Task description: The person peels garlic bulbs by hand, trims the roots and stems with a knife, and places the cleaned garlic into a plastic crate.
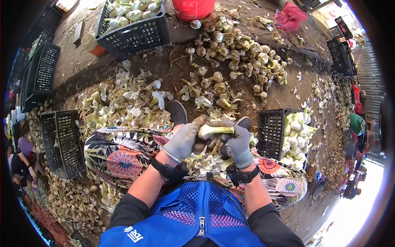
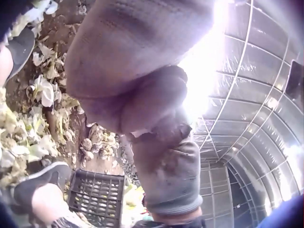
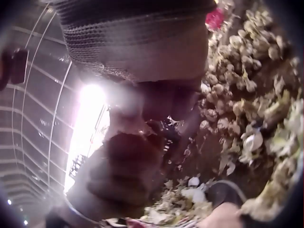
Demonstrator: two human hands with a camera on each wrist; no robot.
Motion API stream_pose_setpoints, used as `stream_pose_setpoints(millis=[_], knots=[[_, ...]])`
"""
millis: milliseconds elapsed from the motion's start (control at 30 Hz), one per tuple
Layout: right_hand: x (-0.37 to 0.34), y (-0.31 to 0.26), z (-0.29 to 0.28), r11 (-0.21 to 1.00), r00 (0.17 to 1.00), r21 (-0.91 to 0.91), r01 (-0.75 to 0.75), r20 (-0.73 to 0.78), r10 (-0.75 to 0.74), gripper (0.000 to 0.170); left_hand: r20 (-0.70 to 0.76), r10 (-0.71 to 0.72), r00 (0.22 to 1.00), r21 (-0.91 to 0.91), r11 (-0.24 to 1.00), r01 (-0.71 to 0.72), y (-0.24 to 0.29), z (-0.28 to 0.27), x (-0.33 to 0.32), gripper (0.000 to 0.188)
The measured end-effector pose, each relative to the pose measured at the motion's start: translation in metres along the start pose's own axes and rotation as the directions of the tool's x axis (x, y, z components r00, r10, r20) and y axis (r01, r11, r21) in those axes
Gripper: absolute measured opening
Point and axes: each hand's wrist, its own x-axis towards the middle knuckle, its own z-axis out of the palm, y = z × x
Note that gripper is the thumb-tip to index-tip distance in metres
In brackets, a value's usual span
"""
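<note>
A garlic bulb with a thick pale stem (image 1: 214, 130) lies between both gloved hands in the head view. My left hand (image 1: 184, 139), in a grey glove with dirty fingertips, grips it at the bulb end. The stem's other end is held by my right hand (image 1: 239, 147), whose fingers curl round it. In the left wrist view the left glove (image 2: 137, 42) fills the top, with the right glove (image 2: 173, 175) below it. The right wrist view has the right glove (image 3: 133, 42) close up and dark, hiding most of the garlic.
Peeled skins (image 1: 127, 107) cover the ground before my knees. Beyond lies a heap of unpeeled garlic (image 1: 251, 59). A black crate (image 1: 269, 131) of cleaned garlic stands at my right, another crate (image 1: 61, 142) at my left. Farther off are a filled crate (image 1: 135, 37) and a red bucket (image 1: 193, 9).
</note>
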Motion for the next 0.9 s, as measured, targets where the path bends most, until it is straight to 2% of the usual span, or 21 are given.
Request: stream_pose_setpoints(millis=[67,133,200,233,267,300,333,367,400,433,467,500,567,600,667,733,767,800,833,867,900], knots=[[0.004,0.003,-0.007,0.882,0.947,-0.345,0.321,0.092,-0.309,0.036,0.073,-0.064,0.995,-0.108,0.991,0.072,0.007,0.002,-0.005,0.048],[0.006,0.005,-0.008,0.807,0.912,-0.434,0.401,0.110,-0.394,0.046,0.180,-0.184,0.966,-0.213,0.952,0.221,0.012,0.006,-0.010,0.044],[0.006,-0.005,0.000,0.329,0.702,-0.749,0.575,0.246,-0.669,0.049,0.207,-0.221,0.953,-0.250,0.930,0.270,0.009,0.009,-0.011,0.041],[0.005,-0.006,0.002,0.313,0.704,-0.773,0.552,0.231,-0.672,0.053,0.217,-0.187,0.958,-0.265,0.933,0.242,0.008,0.011,-0.012,0.039],[0.006,-0.003,0.005,0.314,0.703,-0.772,0.553,0.231,-0.672,0.053,0.225,-0.152,0.962,-0.281,0.936,0.213,0.007,0.014,-0.013,0.038],[0.008,0.003,0.007,0.495,0.744,-0.703,0.510,0.073,-0.664,0.053,0.058,0.079,0.995,-0.081,0.994,-0.074,-0.002,0.022,-0.008,0.039],[0.009,0.006,0.008,0.654,0.779,-0.599,0.461,-0.081,-0.622,0.053,0.058,0.080,0.995,-0.080,0.994,-0.075,-0.002,0.021,-0.009,0.039],[0.001,0.005,0.004,0.702,0.865,-0.659,0.270,-0.154,-0.477,0.048,0.079,0.042,0.996,-0.193,0.981,-0.026,0.001,0.019,-0.012,0.040],[-0.004,0.007,-0.001,0.701,0.865,-0.658,0.275,-0.149,-0.479,0.048,0.103,0.009,0.995,-0.304,0.952,0.023,0.003,0.017,-0.014,0.040],[-0.009,0.013,-0.007,0.925,0.936,-0.342,0.165,-0.242,-0.257,0.043,0.103,0.076,0.992,-0.328,0.944,-0.038,-0.004,0.011,-0.010,0.040],[-0.014,0.014,-0.007,1.000,0.969,0.024,0.011,-0.249,-0.004,0.039,0.102,0.075,0.992,-0.331,0.943,-0.038,-0.007,0.010,-0.008,0.040],[-0.021,0.012,-0.004,0.986,0.967,0.151,-0.076,-0.229,0.110,0.033,0.048,0.088,0.995,-0.251,0.965,-0.073,-0.009,0.011,-0.007,0.040],[-0.018,0.024,-0.006,0.974,0.982,0.224,-0.030,-0.174,0.070,0.033,0.002,0.104,0.995,-0.167,0.981,-0.102,-0.016,0.013,-0.001,0.040],[-0.016,0.030,-0.008,0.954,0.993,0.301,0.011,-0.113,0.024,0.035,-0.081,0.243,0.967,-0.014,0.970,-0.245,-0.021,0.013,0.004,0.038],[-0.015,0.036,-0.012,0.984,0.998,0.180,0.013,-0.067,-0.001,0.036,-0.175,0.529,0.831,0.316,0.829,-0.461,-0.024,0.014,0.009,0.036],[-0.014,0.045,-0.014,0.872,0.988,0.470,0.138,-0.122,-0.090,0.039,-0.219,0.520,0.826,0.333,0.835,-0.438,-0.022,0.014,0.004,0.033],[-0.011,0.052,-0.022,0.723,0.969,0.691,0.014,-0.186,0.160,0.025,-0.266,0.511,0.817,0.348,0.842,-0.413,-0.016,0.015,-0.002,0.031],[-0.009,0.058,-0.023,0.722,0.970,0.691,0.013,-0.184,0.159,0.025,-0.312,0.502,0.807,0.364,0.848,-0.386,-0.010,0.017,-0.008,0.029],[-0.008,0.065,-0.024,0.884,0.980,0.454,0.114,-0.200,-0.024,0.023,-0.248,0.550,0.797,0.352,0.818,-0.455,-0.008,0.023,-0.017,0.030],[-0.009,0.068,-0.025,0.956,0.965,0.180,0.232,-0.166,-0.203,0.022,-0.244,0.548,0.800,0.352,0.819,-0.454,-0.007,0.029,-0.026,0.030],[-0.013,0.064,-0.023,0.968,0.952,0.046,0.246,-0.201,-0.232,0.039,-0.099,0.689,0.718,0.534,0.645,-0.546,-0.007,0.034,-0.034,0.025]])
